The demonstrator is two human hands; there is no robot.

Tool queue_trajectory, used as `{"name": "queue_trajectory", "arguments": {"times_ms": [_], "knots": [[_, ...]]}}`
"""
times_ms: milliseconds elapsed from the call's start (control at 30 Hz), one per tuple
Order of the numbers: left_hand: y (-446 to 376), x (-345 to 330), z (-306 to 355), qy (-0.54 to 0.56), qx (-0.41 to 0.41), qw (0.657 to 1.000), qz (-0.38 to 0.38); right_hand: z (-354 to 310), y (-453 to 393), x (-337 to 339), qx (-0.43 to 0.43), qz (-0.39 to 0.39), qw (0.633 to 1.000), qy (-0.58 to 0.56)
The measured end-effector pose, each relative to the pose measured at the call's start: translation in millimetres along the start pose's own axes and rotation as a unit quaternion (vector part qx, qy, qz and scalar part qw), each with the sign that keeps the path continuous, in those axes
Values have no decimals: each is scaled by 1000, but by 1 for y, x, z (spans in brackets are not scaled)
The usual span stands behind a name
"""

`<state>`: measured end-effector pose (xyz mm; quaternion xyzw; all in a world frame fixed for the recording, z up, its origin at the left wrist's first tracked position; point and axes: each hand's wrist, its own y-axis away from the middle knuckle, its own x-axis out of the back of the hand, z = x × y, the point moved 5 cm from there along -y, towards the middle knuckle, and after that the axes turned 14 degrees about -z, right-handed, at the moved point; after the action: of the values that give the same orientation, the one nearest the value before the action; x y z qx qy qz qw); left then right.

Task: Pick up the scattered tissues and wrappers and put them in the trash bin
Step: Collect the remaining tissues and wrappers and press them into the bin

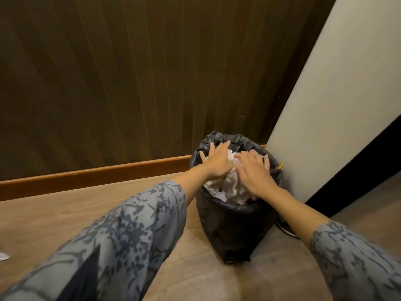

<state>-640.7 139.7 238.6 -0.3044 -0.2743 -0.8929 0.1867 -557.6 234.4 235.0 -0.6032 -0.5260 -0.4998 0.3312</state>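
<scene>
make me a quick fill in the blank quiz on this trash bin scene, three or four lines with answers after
1. Both hands, the left hand and the right hand, press flat on crumpled white ____ in the bin.
2. The trash bin is lined with a bag coloured ____.
3. The bin stands on the wooden ____.
4. A white scrap lies at the picture's ____ edge.

Missing words: tissues; black; floor; left

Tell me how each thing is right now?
Bin: upright, lined with a black bag, full to the rim.
Tissues: crumpled, heaped in the bin.
Left hand: flat, pressing on the tissues.
Right hand: flat, pressing on the tissues.
Scrap: lying on the floor, far left.
</scene>
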Motion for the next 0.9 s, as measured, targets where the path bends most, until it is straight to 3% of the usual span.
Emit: {"name": "queue_trajectory", "arguments": {"times_ms": [67, 167, 233, 300, 400, 467, 600, 767, 900], "knots": [[1, -18, -16, -111, 46, 990, -74, 10, 4, -27, -31, -133, 986, 100], [16, -23, -25, -100, -4, 993, -66, 17, 4, -42, -76, -203, 971, 98], [32, -9, -26, -44, -51, 997, -40, 7, -5, -26, -86, -145, 984, 61], [52, 11, -30, 12, -74, 997, 7, -9, -13, -3, -84, -33, 996, 1], [85, 45, -51, 86, -59, 987, 122, -48, -20, 22, -60, 95, 989, -98], [110, 66, -75, 84, -33, 977, 194, -87, -22, 25, -6, 134, 981, -143], [168, 100, -130, 34, -18, 967, 252, -179, -25, -5, 109, 128, 974, -154], [260, 135, -222, -4, 30, 961, 274, -316, -31, -64, 250, 35, 957, -141], [334, 148, -309, -60, 83, 960, 259, -420, -39, -109, 308, -44, 948, -66]]}}
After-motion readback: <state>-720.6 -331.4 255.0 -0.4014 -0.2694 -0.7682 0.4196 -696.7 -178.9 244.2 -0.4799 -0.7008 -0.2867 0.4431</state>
